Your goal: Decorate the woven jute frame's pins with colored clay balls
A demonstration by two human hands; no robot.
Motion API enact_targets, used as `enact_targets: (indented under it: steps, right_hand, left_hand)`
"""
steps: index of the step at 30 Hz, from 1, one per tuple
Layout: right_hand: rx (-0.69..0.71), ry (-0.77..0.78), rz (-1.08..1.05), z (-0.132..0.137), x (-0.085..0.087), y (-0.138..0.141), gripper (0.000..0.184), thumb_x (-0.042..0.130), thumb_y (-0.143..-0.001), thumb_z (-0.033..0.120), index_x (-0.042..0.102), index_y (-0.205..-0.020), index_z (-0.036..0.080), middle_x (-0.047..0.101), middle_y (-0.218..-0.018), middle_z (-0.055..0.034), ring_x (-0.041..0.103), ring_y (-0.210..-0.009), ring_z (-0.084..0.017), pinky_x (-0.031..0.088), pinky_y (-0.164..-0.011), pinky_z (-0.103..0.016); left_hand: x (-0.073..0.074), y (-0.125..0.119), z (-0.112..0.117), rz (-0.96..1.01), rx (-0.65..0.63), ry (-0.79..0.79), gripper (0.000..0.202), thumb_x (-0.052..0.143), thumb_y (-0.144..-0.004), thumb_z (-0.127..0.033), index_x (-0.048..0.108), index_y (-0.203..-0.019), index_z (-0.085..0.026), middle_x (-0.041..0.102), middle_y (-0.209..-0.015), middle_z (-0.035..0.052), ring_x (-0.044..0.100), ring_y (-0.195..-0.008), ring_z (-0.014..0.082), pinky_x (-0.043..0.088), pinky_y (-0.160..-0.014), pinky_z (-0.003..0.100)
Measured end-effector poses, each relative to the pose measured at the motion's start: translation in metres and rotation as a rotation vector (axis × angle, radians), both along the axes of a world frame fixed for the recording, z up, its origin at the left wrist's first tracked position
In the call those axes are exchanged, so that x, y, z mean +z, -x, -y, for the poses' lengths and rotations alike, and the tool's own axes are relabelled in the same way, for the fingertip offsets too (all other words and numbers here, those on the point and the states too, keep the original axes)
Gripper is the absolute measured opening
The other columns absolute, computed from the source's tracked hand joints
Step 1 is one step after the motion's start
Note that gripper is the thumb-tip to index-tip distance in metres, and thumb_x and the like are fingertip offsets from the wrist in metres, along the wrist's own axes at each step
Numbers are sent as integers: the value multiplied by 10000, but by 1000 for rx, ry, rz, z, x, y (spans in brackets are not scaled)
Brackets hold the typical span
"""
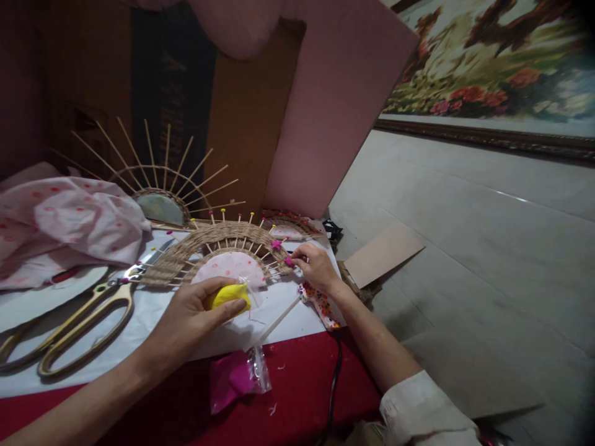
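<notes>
My left hand (pixel 186 319) is closed around a small clear bag of yellow clay (pixel 230 297), thumb on top. With its fingertips, my right hand (pixel 318 267) pinches a small magenta clay piece (pixel 289 262) at the right end of a woven half-round fan (pixel 218 234). Just above those fingers sits a magenta star (pixel 276 245) on the fan's edge. Thin sticks radiate through the weave, several tipped with yellow or magenta knobs. A pink dotted half-disc (pixel 232 265) fills the fan's centre, partly behind my left hand.
Gold-handled scissors (pixel 86 334) lie at left beside dotted cloth (pixel 60 229). A bag of magenta clay (pixel 232 379) rests on the red tablecloth (pixel 297 371). Behind stands an unfinished stick frame (pixel 162 176) against a cardboard box (pixel 246 124). Floral fabric (pixel 320 305) lies near my right wrist.
</notes>
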State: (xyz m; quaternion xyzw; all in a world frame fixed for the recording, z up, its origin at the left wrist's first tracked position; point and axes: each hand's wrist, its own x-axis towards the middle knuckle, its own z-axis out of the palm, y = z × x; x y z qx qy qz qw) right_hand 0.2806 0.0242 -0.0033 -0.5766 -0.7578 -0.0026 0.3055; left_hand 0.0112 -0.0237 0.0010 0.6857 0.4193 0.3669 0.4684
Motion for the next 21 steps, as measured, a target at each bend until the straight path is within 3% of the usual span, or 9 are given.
enact_targets:
  steps: [14,21]
  right_hand:
    - [-39,11,-11,-1,-2,6,90,655,-772,154,633,-688,178,606,-728,-19,537,-693,-149,380,-646,-267]
    - [-58,3,-60,1,-4,2,136,551,-822,132,634,-728,186,629,-772,-37,567,-754,-167,409,-709,-280]
  left_hand:
    - [3,-1,5,43,2,33,312,668,-735,-434,690,-936,-197,716,-877,28,615,-791,202,460,-670,260]
    - [2,-1,4,38,-8,15,318,663,-747,-442,687,-955,-202,716,-896,29,619,-802,202,460,-687,264]
